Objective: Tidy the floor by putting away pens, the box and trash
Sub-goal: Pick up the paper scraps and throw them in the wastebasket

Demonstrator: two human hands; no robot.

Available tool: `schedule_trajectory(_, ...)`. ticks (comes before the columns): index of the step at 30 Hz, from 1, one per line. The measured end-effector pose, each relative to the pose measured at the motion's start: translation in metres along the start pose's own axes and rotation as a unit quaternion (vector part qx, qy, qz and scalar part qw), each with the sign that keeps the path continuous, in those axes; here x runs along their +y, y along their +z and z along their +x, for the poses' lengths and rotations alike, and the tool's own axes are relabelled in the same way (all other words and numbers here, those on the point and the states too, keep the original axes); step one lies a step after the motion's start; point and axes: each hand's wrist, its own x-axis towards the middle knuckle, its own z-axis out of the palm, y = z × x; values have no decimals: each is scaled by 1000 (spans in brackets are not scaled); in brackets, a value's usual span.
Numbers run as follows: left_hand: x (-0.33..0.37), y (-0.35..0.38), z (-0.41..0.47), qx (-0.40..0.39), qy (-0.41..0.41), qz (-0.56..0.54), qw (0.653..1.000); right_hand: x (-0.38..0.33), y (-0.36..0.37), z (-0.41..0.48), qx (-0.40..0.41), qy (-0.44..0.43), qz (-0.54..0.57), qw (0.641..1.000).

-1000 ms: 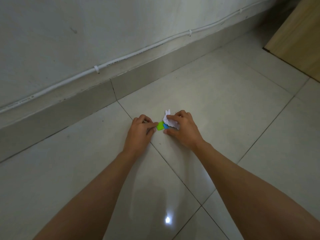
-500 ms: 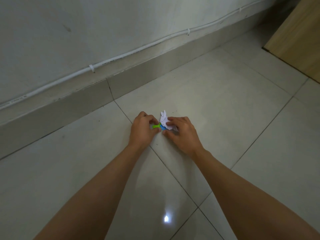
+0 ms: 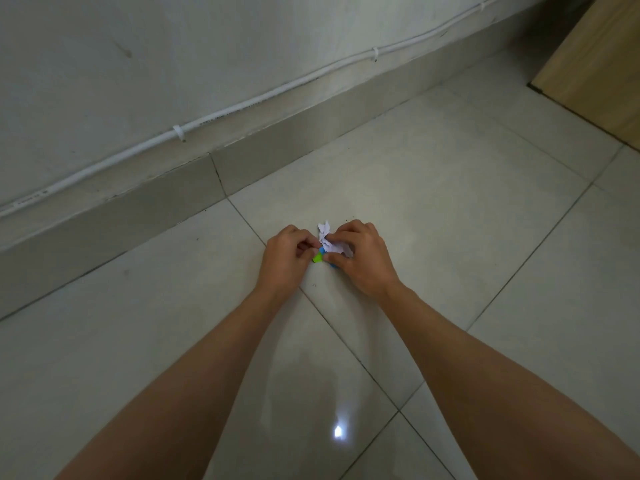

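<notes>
Nearest the camera, two bare forearms reaching forward and down over pale glossy floor tiles [image 3: 450, 188], with a small bright light reflection [image 3: 338, 432] on the tile between them. Grout lines crossing diagonally beneath the arms.

Further out, left hand [image 3: 285, 259] and right hand [image 3: 360, 258] close together, low over the floor, knuckles up. Right hand clenched around a crumpled white paper scrap [image 3: 329, 242], fingers curled over it from above and thumb pressed in from below, a ragged tip of the paper poking up past the fingertips. Left hand curled too, fingertips pinched toward the gap between the hands; whether actually gripping anything, impossible to tell. In that gap, a small green scrap [image 3: 316, 258] just beside a blue scrap [image 3: 322, 251], both touching or nearly touching the white paper, at floor level where the hands meet.

Beyond the hands, bare tile up to a grey skirting strip [image 3: 138, 209] along the foot of the wall. Above it, a white cable [image 3: 242, 103] clipped along the whitish wall [image 3: 173, 46]. Far right, the corner of a light wooden panel [image 3: 595, 64] standing on the floor.
</notes>
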Motion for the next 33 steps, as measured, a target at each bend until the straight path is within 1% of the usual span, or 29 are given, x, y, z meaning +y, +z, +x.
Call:
schedule_trajectory(3, -1, -2, -3, 10, 12, -28, 999, 0, 1, 2, 5, -3, -10, 1000)
schedule_trajectory(6, -1, -5, -5, 27, 4, -70, 997, -2, 2, 4, 8, 0, -13, 1000)
schedule_trajectory(8, -1, -6, -5, 22, 6, -81, 996, -3, 3, 4, 8, 2, -15, 1000)
schedule_trajectory(10, -2, -5, -2, -5, 14, -69, 997, -5, 2, 4, 9, 2, -15, 1000)
schedule_trajectory(12, -1, -4, 0, -26, 34, -29, 999, -5, 2, 3, 11, 0, -14, 1000)
schedule_trajectory(15, -1, -2, 1, -29, 52, 4, 998, -6, -2, 0, 1, 7, -11, 1000)
schedule_trajectory(19, 5, -1, 0, -29, 47, -3, 998, -8, -11, -6, -6, 60, 53, 997)
schedule_trajectory(21, 8, -1, 0, -40, 39, -4, 998, -7, -16, -8, -12, 75, 66, 995)
schedule_trajectory(24, 16, 1, 2, -81, 32, 14, 996, -3, -26, -14, -12, 110, 94, 989)
schedule_trajectory(26, 26, 3, 6, -120, 14, 12, 993, 2, -34, -17, -3, 136, 142, 981)
schedule_trajectory(30, 58, 11, 18, -179, -40, -44, 982, 11, -64, -23, 39, 173, 234, 956)
schedule_trajectory(33, 94, 27, 25, -208, -53, -102, 971, 17, -102, -30, 70, 180, 294, 936)
